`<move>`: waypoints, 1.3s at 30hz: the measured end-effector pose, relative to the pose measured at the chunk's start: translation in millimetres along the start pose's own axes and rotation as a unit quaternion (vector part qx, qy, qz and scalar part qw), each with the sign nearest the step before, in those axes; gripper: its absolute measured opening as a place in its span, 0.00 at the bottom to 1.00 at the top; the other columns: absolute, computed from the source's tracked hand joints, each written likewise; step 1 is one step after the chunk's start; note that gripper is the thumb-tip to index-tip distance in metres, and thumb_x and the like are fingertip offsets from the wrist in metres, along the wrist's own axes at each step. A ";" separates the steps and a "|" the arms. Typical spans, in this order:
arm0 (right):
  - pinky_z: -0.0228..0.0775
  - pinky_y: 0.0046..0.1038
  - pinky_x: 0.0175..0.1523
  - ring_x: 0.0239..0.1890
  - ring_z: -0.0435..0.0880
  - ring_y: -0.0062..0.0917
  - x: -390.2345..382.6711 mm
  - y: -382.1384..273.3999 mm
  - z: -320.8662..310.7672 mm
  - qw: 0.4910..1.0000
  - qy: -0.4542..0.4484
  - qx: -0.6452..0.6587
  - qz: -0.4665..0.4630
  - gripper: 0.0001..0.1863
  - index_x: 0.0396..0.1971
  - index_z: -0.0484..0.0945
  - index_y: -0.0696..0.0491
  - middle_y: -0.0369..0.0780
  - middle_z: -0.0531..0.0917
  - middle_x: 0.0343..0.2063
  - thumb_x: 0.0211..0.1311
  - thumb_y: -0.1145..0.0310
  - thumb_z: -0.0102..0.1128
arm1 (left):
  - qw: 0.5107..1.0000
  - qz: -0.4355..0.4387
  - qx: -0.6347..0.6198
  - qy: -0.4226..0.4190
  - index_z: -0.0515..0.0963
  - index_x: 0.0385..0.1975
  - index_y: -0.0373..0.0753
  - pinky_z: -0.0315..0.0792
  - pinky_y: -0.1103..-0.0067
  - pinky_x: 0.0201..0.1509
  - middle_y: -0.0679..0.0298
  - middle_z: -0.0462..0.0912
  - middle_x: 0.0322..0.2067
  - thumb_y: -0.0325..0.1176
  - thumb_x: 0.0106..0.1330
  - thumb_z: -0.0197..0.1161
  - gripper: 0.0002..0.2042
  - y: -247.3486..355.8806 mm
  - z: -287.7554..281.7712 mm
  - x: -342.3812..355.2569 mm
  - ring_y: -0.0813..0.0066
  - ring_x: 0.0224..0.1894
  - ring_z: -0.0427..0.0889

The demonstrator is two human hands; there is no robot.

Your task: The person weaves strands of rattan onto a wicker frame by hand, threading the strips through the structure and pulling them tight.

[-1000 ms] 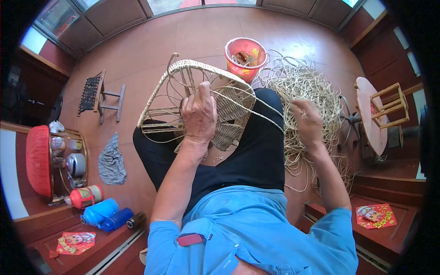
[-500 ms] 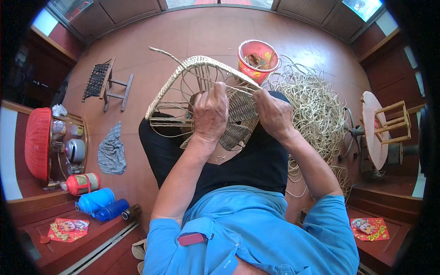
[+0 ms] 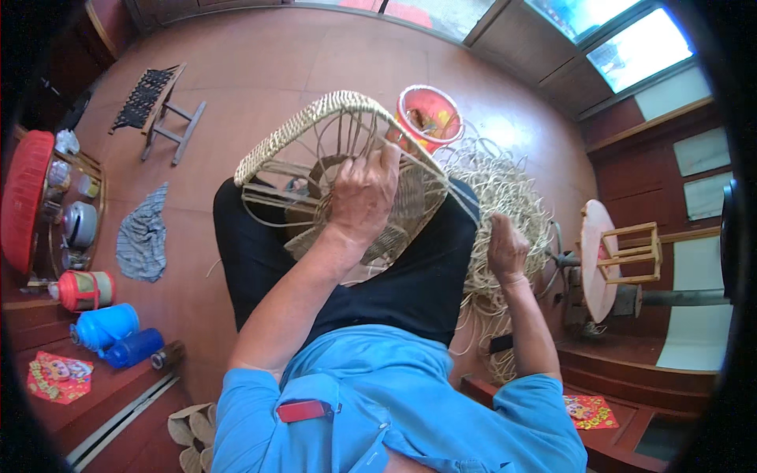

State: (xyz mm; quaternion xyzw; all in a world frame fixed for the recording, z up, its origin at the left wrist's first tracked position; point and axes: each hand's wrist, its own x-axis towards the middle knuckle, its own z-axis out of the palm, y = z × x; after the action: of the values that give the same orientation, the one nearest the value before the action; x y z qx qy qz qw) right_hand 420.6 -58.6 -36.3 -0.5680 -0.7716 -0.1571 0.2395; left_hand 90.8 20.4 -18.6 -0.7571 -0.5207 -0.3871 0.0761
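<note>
Between my knees rests a woven straw-rope piece (image 3: 272, 147), with a thick braided rim, bare spoke-like strands and denser weaving lower down. My left hand (image 3: 364, 193) is closed inside the rim, thumb and finger pinched on straw cord by its right side. Out to the right, past my knee, my right hand (image 3: 507, 246) is in a fist. A straw cord runs from the rim's right corner toward that fist; the end inside the fingers is hidden.
A heap of loose straw cord (image 3: 505, 185) lies right of my knee, beside a red bucket (image 3: 430, 118). A small folding stool (image 3: 158, 110), a striped cloth (image 3: 143, 236) and vacuum flasks (image 3: 106, 325) are on the left. A round wooden stool (image 3: 598, 260) lies tipped at right.
My right hand has moved away from the rim, out to the right and toward me, drawing cord with it. My left hand stays at the piece. The view has turned to the right.
</note>
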 end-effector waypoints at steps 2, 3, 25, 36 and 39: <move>0.67 0.41 0.26 0.18 0.77 0.38 3.9 2.9 2.7 0.999 0.032 -0.013 -0.001 0.07 0.41 0.78 0.50 0.44 0.74 0.19 0.84 0.65 0.57 | 1.000 -0.009 0.021 -0.020 0.72 0.42 0.39 0.78 0.65 0.40 0.60 0.80 0.30 0.25 0.67 0.62 0.08 2.7 -1.2 1.4 0.61 0.33 0.86; 0.68 0.42 0.27 0.19 0.79 0.40 7.6 1.8 3.0 0.999 0.037 -0.002 -0.001 0.06 0.42 0.79 0.50 0.44 0.75 0.20 0.83 0.65 0.57 | 1.000 -0.007 0.016 -0.009 0.72 0.42 0.39 0.78 0.65 0.40 0.60 0.80 0.30 0.25 0.67 0.62 0.08 2.5 -1.6 2.8 0.61 0.33 0.86; 0.76 0.55 0.57 0.51 0.87 0.57 -248.9 205.3 -86.3 0.750 -0.292 -0.245 0.541 0.23 0.52 0.83 0.48 0.52 0.89 0.50 0.76 0.44 0.54 | 0.990 -0.055 -0.116 -0.057 0.71 0.44 0.39 0.78 0.57 0.39 0.55 0.81 0.36 0.25 0.72 0.60 0.06 -12.3 -4.3 7.8 0.47 0.37 0.86; 0.79 0.33 0.54 0.46 0.87 0.32 -0.9 -33.7 -14.4 0.958 0.049 0.203 0.195 0.11 0.51 0.87 0.55 0.43 0.88 0.43 0.71 0.76 0.70 | 0.857 -0.238 -0.451 -0.073 0.71 0.50 0.40 0.76 0.78 0.30 0.67 0.80 0.34 0.27 0.78 0.63 0.09 -14.0 -18.8 2.8 0.77 0.28 0.80; 0.80 0.36 0.54 0.46 0.89 0.36 54.4 -102.1 9.5 0.943 0.049 0.306 0.121 0.09 0.47 0.88 0.53 0.43 0.89 0.42 0.69 0.74 0.71 | 0.688 -0.342 -0.636 -0.072 0.73 0.50 0.41 0.66 0.89 0.29 0.73 0.78 0.34 0.29 0.80 0.62 0.06 -27.7 -43.5 -5.5 0.91 0.30 0.72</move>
State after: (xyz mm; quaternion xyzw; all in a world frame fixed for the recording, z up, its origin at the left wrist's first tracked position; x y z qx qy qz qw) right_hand 308.6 -41.3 -11.4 -0.5475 -0.6956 0.0893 0.4566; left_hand 44.4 6.2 -0.2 -0.4194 -0.3768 -0.5685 -0.5991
